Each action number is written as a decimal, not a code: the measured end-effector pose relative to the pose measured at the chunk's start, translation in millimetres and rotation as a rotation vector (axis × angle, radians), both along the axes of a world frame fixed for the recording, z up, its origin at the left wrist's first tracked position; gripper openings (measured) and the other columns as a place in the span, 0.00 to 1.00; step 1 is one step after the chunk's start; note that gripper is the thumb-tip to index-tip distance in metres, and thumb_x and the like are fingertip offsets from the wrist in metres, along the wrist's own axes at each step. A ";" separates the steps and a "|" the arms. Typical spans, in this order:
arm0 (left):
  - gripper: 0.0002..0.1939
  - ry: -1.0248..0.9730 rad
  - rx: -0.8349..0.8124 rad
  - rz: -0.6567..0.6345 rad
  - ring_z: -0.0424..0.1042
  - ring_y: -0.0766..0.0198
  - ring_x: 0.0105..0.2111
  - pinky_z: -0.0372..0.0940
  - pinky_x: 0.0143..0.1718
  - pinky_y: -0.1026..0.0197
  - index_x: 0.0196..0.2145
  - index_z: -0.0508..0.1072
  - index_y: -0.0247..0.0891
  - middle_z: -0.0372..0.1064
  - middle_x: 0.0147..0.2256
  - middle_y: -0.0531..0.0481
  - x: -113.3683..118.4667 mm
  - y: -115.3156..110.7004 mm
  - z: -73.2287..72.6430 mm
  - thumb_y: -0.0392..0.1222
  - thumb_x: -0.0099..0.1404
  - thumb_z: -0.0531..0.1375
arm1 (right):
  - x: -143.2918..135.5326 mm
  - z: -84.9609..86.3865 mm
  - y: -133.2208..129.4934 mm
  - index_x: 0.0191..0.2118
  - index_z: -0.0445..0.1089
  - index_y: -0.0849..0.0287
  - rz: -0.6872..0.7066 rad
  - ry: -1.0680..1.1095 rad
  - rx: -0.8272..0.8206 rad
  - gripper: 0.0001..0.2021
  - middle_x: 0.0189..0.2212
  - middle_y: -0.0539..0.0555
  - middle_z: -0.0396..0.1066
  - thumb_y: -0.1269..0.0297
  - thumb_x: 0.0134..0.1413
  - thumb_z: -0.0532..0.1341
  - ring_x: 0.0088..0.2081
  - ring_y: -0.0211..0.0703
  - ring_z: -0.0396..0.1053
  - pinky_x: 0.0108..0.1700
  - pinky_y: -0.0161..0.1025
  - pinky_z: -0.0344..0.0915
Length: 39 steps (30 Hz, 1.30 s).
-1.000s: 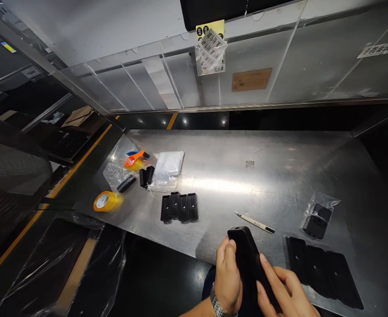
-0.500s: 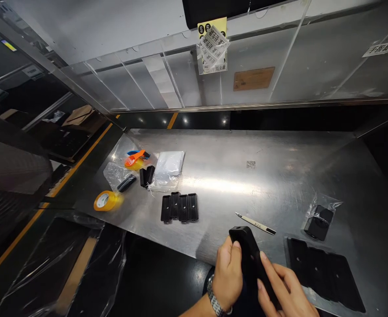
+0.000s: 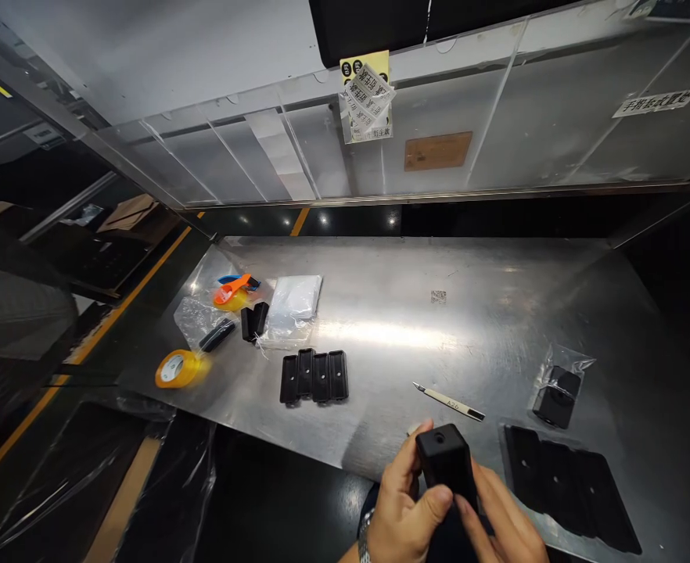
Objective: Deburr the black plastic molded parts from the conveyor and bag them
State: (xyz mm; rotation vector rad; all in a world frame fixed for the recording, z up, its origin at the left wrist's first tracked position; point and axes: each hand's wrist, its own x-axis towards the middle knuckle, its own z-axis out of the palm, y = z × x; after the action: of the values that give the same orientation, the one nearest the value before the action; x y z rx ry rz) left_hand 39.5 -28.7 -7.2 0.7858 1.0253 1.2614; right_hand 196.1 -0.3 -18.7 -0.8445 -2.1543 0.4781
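A black box-shaped part (image 3: 447, 461) with a small round hole in its end is held over the table's front edge. My left hand (image 3: 404, 500) wraps round its left side, thumb across the face towards me. My right hand (image 3: 503, 516) grips its right side with the fingers pressed along it. Just beyond the part lies a slim craft knife (image 3: 449, 402) marked A26. To the right, several black trays (image 3: 573, 485) lie side by side, and behind them is a bagged black part (image 3: 558, 395).
On the metal table (image 3: 380, 313), a row of small black trays (image 3: 314, 377) lies left of centre. Further left are a stack of clear bags (image 3: 295, 299), two black pieces (image 3: 254, 320), an orange tool (image 3: 233, 289) and yellow tape (image 3: 174, 368). A clear panel rises behind.
The black part has been tilted so its holed end faces up towards the camera. My left thumb has slid lower across it. The whole view has shifted slightly.
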 end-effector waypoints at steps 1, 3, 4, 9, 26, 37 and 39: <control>0.29 0.058 0.010 0.015 0.63 0.49 0.55 0.56 0.58 0.46 0.59 0.59 0.39 0.63 0.56 0.37 0.6 -0.7 -0.7 0.44 0.62 0.59 | 0.6 2.5 1.3 0.60 0.57 0.63 -0.020 0.009 -0.050 0.25 0.49 0.64 0.65 0.78 0.56 0.53 0.49 0.51 0.68 0.45 0.41 0.71; 0.26 0.166 0.071 0.030 0.64 0.50 0.54 0.59 0.57 0.48 0.58 0.61 0.41 0.64 0.55 0.39 0.5 -0.3 0.4 0.41 0.63 0.59 | 3.3 11.1 4.8 0.61 0.56 0.61 -0.086 0.029 -0.174 0.24 0.46 0.62 0.65 0.74 0.58 0.53 0.46 0.48 0.69 0.45 0.40 0.70; 0.24 0.217 0.117 0.033 0.65 0.51 0.54 0.60 0.56 0.49 0.58 0.61 0.42 0.65 0.55 0.40 0.0 0.8 2.0 0.40 0.64 0.58 | 5.0 17.4 7.2 0.62 0.55 0.60 -0.108 0.043 -0.242 0.24 0.43 0.60 0.65 0.72 0.59 0.53 0.43 0.46 0.70 0.43 0.38 0.70; 0.24 0.346 0.337 0.004 0.66 0.55 0.51 0.64 0.52 0.50 0.58 0.60 0.46 0.67 0.53 0.43 -3.8 10.7 13.4 0.36 0.65 0.56 | 6.3 55.9 24.7 0.59 0.58 0.51 -0.038 0.079 -0.501 0.22 0.32 0.50 0.69 0.68 0.58 0.57 0.29 0.36 0.71 0.33 0.27 0.70; 0.29 0.474 0.509 -0.039 0.64 0.54 0.53 0.63 0.52 0.46 0.59 0.57 0.43 0.63 0.56 0.40 -13.9 11.8 7.5 0.26 0.63 0.52 | 9.2 71.2 41.6 0.44 0.69 0.56 0.028 0.095 -1.126 0.13 0.22 0.47 0.65 0.57 0.59 0.53 0.22 0.35 0.64 0.25 0.33 0.64; 0.29 0.667 0.604 -0.049 0.59 0.52 0.58 0.59 0.54 0.42 0.60 0.55 0.44 0.60 0.58 0.38 -20.3 12.9 6.4 0.26 0.64 0.49 | 12.3 66.6 40.7 0.45 0.70 0.58 0.036 0.073 -1.067 0.13 0.24 0.49 0.63 0.61 0.57 0.56 0.25 0.37 0.64 0.28 0.35 0.65; 0.30 0.671 0.622 -0.044 0.58 0.51 0.58 0.58 0.55 0.41 0.61 0.55 0.43 0.59 0.58 0.39 -20.5 13.6 5.2 0.25 0.63 0.50 | 14.4 65.5 38.7 0.46 0.69 0.57 0.038 0.093 -1.065 0.13 0.25 0.49 0.64 0.60 0.56 0.57 0.26 0.37 0.65 0.28 0.34 0.65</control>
State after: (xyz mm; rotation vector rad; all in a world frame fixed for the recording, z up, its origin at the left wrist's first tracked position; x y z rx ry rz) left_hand 19.1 -15.1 -2.0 1.7858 1.1258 1.3198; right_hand 210.5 38.5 46.8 -1.2725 -1.7390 1.7137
